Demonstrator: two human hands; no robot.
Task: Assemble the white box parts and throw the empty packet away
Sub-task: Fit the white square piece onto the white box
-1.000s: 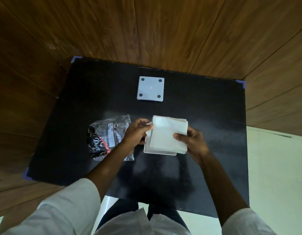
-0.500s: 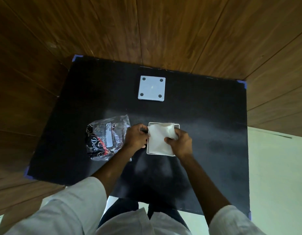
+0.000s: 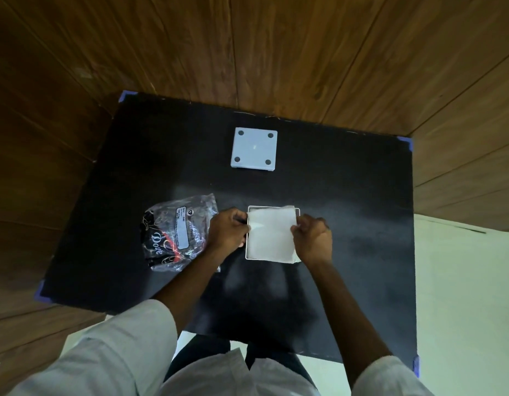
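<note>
Fingers of the left hand curl inward at the left rim of an open white box tray, thumb and fingertips bunched against the upper left corner; whether they pinch the rim itself or only press on it cannot be told. Fingers of the right hand are closed into a loose fist on the right edge of a white square sheet, pinching that edge where it meets the tray's right wall. The sheet lies inside the tray and covers almost all of it, with its top edge riding slightly over the tray's far rim near the right corner. Both forearms reach in from the bottom of the view, coming out of pale rolled sleeves.

The tray sits on a black table, a little toward the near side of its middle. Just beside the left hand, touching or slightly under the wrist, lies a crumpled clear plastic packet with black, red and white print and a white label. Well apart, toward the far edge of the table, lies a white square lid, flat, with four dark round spots near its corners. Blue tape marks the table's corners. Wooden panelling surrounds the table on the far and left sides, and a pale floor shows on the right.
</note>
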